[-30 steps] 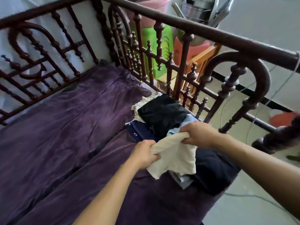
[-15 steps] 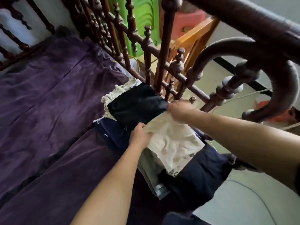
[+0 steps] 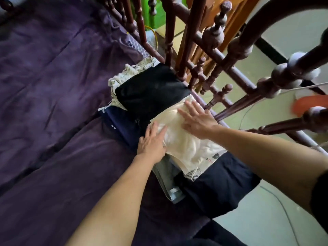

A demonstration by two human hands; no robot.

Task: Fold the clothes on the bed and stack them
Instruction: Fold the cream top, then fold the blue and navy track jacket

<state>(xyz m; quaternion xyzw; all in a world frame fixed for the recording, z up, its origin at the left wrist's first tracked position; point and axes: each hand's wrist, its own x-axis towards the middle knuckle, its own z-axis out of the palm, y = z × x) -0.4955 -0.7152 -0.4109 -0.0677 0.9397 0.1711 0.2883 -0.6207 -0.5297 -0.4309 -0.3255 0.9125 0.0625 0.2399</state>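
At the bed's (image 3: 53, 86) railed edge, left hand (image 3: 152, 141) and right hand (image 3: 196, 119), fingers spread flat, press a folded cream garment (image 3: 186, 146) onto the clothes stack (image 3: 152, 89), apparently smoothing it.

Both hands lie flat, fingers straight, on a cream garment (image 3: 188, 144) topping a clothes pile at the right edge of the bed. The left hand (image 3: 152, 141) presses its left edge; the right hand (image 3: 197, 119) presses its far part. Just beyond lies a folded black garment (image 3: 152, 89) over a patterned white one (image 3: 124, 77). Navy clothes (image 3: 218, 185) spread underneath, on the purple cover (image 3: 53, 86). A dark wooden railing (image 3: 209, 55) runs just beside the pile, on its right.
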